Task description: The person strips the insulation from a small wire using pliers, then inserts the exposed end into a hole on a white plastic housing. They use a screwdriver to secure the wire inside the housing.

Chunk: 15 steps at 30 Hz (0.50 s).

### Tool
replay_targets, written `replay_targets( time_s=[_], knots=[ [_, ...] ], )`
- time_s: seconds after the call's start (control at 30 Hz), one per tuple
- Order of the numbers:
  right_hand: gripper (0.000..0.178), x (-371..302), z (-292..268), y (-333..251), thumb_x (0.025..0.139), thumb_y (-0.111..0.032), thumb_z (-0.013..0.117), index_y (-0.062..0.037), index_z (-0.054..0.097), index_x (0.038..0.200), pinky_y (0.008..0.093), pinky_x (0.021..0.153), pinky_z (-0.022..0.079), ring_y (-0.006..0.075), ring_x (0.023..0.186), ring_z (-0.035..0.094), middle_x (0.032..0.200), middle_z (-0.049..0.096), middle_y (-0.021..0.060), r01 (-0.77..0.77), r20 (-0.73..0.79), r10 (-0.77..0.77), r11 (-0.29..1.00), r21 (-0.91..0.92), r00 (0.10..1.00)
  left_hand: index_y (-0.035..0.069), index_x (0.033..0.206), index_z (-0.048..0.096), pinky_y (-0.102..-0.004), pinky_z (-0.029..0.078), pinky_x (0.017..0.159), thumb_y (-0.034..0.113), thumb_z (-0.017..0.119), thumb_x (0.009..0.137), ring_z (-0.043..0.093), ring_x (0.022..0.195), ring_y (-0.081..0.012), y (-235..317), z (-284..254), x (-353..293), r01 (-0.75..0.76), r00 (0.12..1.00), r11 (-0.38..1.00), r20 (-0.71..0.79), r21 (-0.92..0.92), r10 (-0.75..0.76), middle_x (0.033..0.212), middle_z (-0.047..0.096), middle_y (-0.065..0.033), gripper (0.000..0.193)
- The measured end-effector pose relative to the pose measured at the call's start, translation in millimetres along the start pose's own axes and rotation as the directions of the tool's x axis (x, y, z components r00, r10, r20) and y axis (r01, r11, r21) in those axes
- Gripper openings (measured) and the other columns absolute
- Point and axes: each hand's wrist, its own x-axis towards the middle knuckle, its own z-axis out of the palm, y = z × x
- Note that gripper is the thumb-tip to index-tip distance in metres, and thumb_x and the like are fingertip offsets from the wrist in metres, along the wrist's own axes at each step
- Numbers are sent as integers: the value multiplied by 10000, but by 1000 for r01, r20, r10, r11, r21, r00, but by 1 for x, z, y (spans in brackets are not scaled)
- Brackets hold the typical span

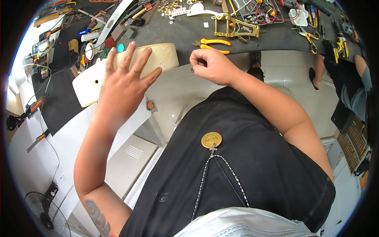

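My left hand (123, 85) is open, its fingers spread over a glossy cream-coloured piece (166, 55). The piece looks like a guitar body seen along its edge, with a small dark hole near its left end. The hand seems to rest on it, though I cannot tell how firmly. Just right of the piece, my right hand (215, 66) is closed, thumb against curled fingers. A tiny greyish bit shows at its fingertips, too small to name. Beyond that hand lie orange-handled pliers (213, 42) and a gold guitar vibrato tailpiece (236, 27).
The dark bench mat (179, 31) carries small metal parts (169, 10), orange-handled scissors (308, 37) and a yellow-black drill (340, 41). Hand tools crowd the left side. A person (347, 75) stands at the right. A fan (47, 215) stands at the lower left.
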Motion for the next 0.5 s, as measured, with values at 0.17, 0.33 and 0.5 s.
replay_targets(
  time_s=[0.17, 0.33, 0.5],
  knots=[
    [148, 6, 5, 12, 923, -111, 677, -41, 578, 837, 290, 631, 405, 66, 693, 443, 740, 499, -45, 21, 23, -21, 1000, -1, 1000, 371, 1357, 738, -633, 244, 1297, 106, 752, 858, 397, 1560, -343, 7, 8, 4, 36, 999, 999, -32, -17, -36, 1621, 517, -15, 565],
    [164, 29, 20, 6, 911, -127, 707, -39, 591, 834, 293, 636, 421, 69, 695, 476, 739, 546, -32, 45, 50, -46, 999, 8, 998, 366, 1351, 755, -625, 248, 1296, 104, 759, 842, 401, 1554, -344, 5, 4, 4, 23, 1000, 999, -17, -36, -24, 1616, 527, -11, 573],
    [170, 46, 29, -10, 907, -143, 749, -33, 634, 846, 296, 651, 441, 73, 701, 494, 752, 587, -25, 52, 97, -52, 999, 11, 994, 330, 1356, 757, -617, 270, 1298, 98, 764, 840, 406, 1559, -342, -1, -3, 1, -9, 1000, 997, 2, -78, 9, 1598, 552, -14, 566]
  ],
)
